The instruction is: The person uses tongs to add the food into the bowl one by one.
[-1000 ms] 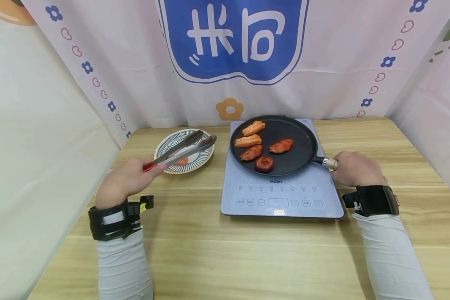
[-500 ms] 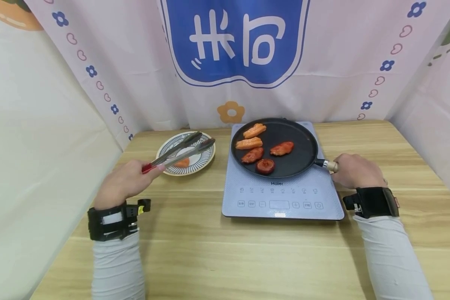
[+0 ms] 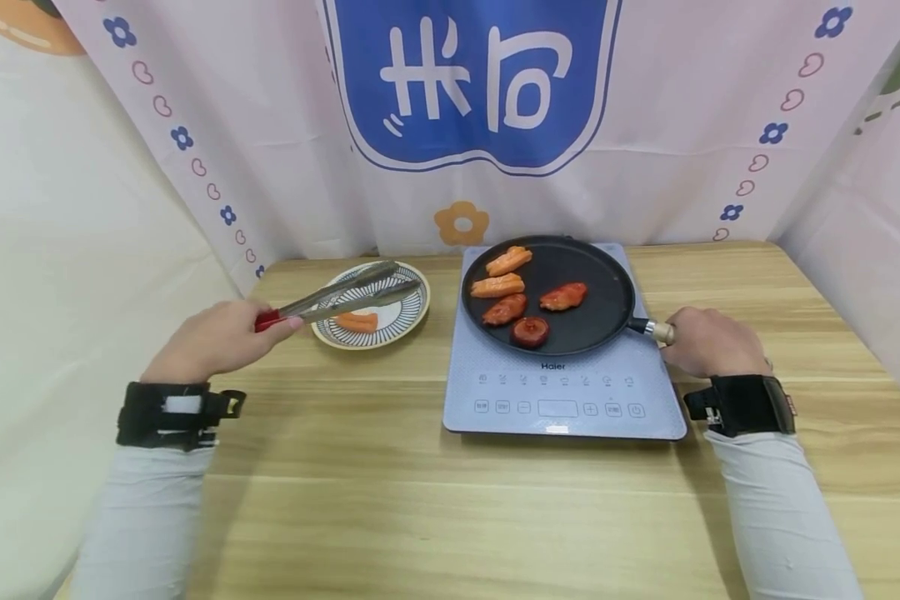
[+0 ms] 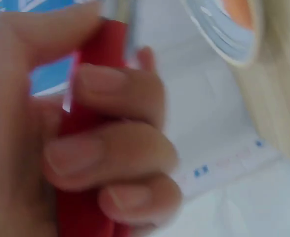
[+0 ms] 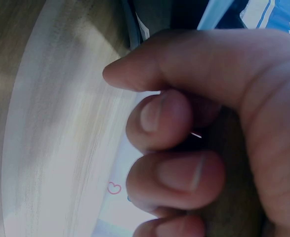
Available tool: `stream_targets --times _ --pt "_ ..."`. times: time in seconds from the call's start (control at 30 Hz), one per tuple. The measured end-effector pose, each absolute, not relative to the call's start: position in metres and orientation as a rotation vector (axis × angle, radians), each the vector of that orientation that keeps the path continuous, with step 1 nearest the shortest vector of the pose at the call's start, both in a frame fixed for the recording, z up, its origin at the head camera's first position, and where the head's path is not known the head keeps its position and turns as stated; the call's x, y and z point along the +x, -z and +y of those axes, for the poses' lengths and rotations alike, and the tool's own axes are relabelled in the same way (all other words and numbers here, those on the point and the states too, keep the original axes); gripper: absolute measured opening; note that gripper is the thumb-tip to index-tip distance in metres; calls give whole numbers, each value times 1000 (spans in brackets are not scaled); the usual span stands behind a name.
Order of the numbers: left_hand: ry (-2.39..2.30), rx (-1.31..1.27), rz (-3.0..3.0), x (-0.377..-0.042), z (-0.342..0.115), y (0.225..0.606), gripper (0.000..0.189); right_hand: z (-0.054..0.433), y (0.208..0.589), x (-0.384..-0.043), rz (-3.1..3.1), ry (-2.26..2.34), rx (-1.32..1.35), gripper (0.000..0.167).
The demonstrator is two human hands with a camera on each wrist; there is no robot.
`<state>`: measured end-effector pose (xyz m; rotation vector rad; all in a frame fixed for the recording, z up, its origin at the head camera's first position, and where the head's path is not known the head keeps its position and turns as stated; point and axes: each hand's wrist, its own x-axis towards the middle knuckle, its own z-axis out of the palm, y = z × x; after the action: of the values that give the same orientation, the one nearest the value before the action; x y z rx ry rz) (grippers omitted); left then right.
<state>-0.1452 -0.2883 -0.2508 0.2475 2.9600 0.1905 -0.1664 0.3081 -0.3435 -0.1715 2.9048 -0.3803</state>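
Note:
My left hand [image 3: 221, 333] holds metal tongs [image 3: 345, 286] by their red grips, fingers curled round the red handle [image 4: 85, 212] in the left wrist view. The tong arms are spread apart over a patterned plate [image 3: 422, 312], with nothing between their tips. An orange piece of food [image 3: 357, 322] lies on the plate. My right hand [image 3: 716, 343] grips the wooden end of the handle [image 3: 661, 332] of a flat black pan [image 3: 592, 292]. In the pan are two ridged orange pieces [image 3: 498, 286], two glazed reddish pieces [image 3: 563, 296] like chicken wings, and a round dark-red piece [image 3: 530, 332].
The pan stands on a pale blue induction cooker [image 3: 510, 425], right of the plate on a wooden table [image 3: 450, 517]. A printed cloth [image 3: 285, 167] hangs along the table's back edge, and white cloth walls stand at both sides.
My left hand has drawn back to the left with the tongs, showing more of the orange piece on the plate. My right hand and the pan stay in place.

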Motion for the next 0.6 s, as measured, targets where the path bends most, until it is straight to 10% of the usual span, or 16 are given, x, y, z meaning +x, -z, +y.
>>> stream_targets --times 0.6 --pt "133 292 2916 -165 -356 242 57 307 343 -165 2907 388 -159 19"
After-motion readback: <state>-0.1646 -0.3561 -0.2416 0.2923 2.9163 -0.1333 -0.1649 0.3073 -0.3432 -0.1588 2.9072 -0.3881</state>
